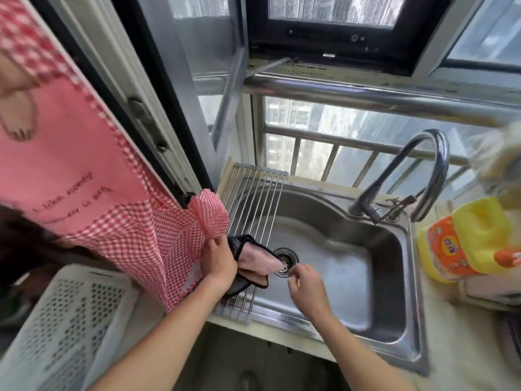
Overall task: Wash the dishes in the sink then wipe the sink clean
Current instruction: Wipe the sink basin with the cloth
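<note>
1. Where the pale counter (pixel 456 345) meets the window, one stainless steel sink (pixel 389 292) sits with a round metal drain strainer (pixel 286 262) in its basin; no dishes show inside it.
2. One roll-up rack of metal rods (pixel 253 210) spans the sink's left part, and a red-and-white checked apron (pixel 121 210) hangs down over the rack's left edge.
3. One curved chrome faucet (pixel 423 170) rises behind the basin; one yellow detergent bottle with an orange label (pixel 462 244) stands on the counter to the right.
4. One white perforated plastic basket (pixel 64 328) lies at the lower left.
5. The left hand (pixel 218 261), forearm reaching in from below, grips one pink cloth with dark edging (pixel 253 263) over the rack, its tip hanging near the strainer.
6. The right hand (pixel 306 286) hovers above the basin just beside the strainer, fingers loosely curled, holding nothing.
</note>
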### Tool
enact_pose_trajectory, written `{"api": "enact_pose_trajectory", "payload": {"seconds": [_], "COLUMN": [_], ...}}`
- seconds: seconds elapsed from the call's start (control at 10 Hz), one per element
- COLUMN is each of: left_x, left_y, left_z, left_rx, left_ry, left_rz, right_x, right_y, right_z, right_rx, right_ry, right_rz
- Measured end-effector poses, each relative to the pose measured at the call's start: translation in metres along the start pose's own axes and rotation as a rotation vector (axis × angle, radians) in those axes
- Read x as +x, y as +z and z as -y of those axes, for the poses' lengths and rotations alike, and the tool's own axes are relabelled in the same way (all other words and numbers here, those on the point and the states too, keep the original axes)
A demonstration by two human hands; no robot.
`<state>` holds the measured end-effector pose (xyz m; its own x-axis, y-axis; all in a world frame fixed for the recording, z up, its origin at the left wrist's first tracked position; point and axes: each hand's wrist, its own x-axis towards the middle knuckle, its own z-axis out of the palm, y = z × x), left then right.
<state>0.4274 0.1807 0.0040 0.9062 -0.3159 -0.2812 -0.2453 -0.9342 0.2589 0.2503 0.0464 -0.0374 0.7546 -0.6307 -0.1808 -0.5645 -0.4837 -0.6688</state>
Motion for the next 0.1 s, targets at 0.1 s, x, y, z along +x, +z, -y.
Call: {"api": "enact_pose_trajectory", "payload": {"seconds": [0.1], "left_x": [-0.0354], "left_y": [-0.0514], "left_z": [-0.0332], "left_rx": [-0.092], "left_ry": [0.163], "left_rz": [-0.085], "right_x": [-0.008], "right_y": [-0.0402], "right_z": [0.0341], "right_rx": [0.16], "right_ry": [-0.091], "right_rz": [-0.163]}}
